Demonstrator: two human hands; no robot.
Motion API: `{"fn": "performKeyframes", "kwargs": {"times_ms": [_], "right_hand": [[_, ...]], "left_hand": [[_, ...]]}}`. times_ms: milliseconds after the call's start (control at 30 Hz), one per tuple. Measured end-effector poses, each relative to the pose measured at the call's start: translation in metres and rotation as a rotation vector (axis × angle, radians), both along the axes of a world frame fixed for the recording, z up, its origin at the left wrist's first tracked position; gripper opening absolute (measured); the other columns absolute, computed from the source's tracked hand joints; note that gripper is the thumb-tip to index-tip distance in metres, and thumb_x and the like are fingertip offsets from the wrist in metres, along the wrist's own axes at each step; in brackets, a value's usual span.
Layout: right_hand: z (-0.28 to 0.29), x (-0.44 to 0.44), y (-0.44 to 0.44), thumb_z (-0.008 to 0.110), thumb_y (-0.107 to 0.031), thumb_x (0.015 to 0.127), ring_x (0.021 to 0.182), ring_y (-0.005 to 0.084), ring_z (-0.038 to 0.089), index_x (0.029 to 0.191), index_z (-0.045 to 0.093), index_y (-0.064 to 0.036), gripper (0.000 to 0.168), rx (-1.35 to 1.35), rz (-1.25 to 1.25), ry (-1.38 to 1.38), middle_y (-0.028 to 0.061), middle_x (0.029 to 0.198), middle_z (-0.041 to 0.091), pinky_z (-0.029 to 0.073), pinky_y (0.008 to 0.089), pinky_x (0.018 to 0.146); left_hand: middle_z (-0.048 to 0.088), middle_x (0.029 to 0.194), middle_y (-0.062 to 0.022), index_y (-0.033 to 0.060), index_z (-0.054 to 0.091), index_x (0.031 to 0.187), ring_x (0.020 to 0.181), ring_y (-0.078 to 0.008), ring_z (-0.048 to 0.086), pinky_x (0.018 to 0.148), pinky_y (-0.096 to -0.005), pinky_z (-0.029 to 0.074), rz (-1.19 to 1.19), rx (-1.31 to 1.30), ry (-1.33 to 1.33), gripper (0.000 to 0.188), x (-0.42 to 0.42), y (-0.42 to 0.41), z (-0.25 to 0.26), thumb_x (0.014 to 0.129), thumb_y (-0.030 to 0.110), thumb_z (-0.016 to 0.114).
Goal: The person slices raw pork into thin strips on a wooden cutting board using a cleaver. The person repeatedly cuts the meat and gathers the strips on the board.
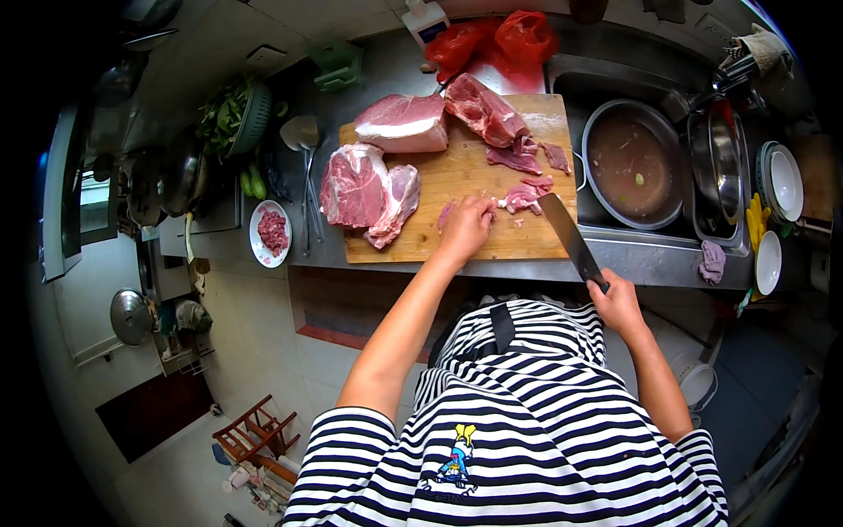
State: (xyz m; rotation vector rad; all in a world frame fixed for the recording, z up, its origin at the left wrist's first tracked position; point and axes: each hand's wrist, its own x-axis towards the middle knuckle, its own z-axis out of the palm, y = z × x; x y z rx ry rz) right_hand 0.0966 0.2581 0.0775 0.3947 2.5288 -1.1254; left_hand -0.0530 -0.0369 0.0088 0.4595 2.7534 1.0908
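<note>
My right hand (616, 300) grips the handle of a broad kitchen knife (568, 234). Its blade slants up and left over the right edge of a wooden cutting board (454, 181), the tip close to small cut pieces of raw meat (522, 197). On the board, my left hand (469, 227) rests with curled fingers beside those pieces; a thin meat slice (445, 216) shows at its left side. Whether the fingers pinch anything is hidden. Large raw meat chunks lie farther back: a fat-edged block (402, 122), a red chunk (484, 112) and a marbled piece (355, 188) overhanging the left edge.
Left of the board are a plate of chopped meat (272, 230), a metal spatula (301, 134) and a basket of greens (240, 118). On the right, a metal basin of cloudy water (633, 165) sits in the sink. Red plastic bags (494, 43) lie behind the board.
</note>
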Motion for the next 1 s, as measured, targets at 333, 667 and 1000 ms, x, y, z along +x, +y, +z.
{"fn": "performKeyframes", "kwargs": {"times_ms": [333,667,1000], "right_hand": [[-0.005,0.012,0.005,0.068,-0.019,0.087,0.077,0.0463,0.06,0.086,0.058,0.001,0.022,-0.059,-0.148,0.089,0.0242,0.078,0.064,0.05,0.0428,0.064],[-0.006,0.029,0.002,0.067,-0.019,0.087,0.07,0.0451,0.06,0.084,0.058,0.0,0.021,-0.075,-0.145,0.101,0.0244,0.071,0.06,0.047,0.0456,0.06],[0.0,0.009,0.002,0.069,-0.018,0.084,0.065,0.0413,0.062,0.085,0.062,-0.002,0.018,0.003,0.145,0.036,0.0199,0.065,0.061,0.049,0.048,0.06]], "left_hand": [[0.066,0.094,-0.0154,0.0039,0.07,0.101,0.091,-0.0342,0.062,0.081,-0.044,0.05,-0.118,-0.202,0.266,0.022,-0.012,0.061,0.007,0.084,0.018,0.069],[0.06,0.104,-0.0158,0.0045,0.067,0.088,0.102,-0.0351,0.057,0.085,-0.046,0.049,0.214,-0.308,0.185,0.022,-0.073,0.059,0.013,0.081,0.024,0.074],[0.061,0.081,-0.0041,0.0045,0.059,0.083,0.079,-0.017,0.061,0.071,-0.0309,0.05,0.218,0.301,-0.247,0.022,-0.091,0.043,-0.006,0.079,0.015,0.078]]}}
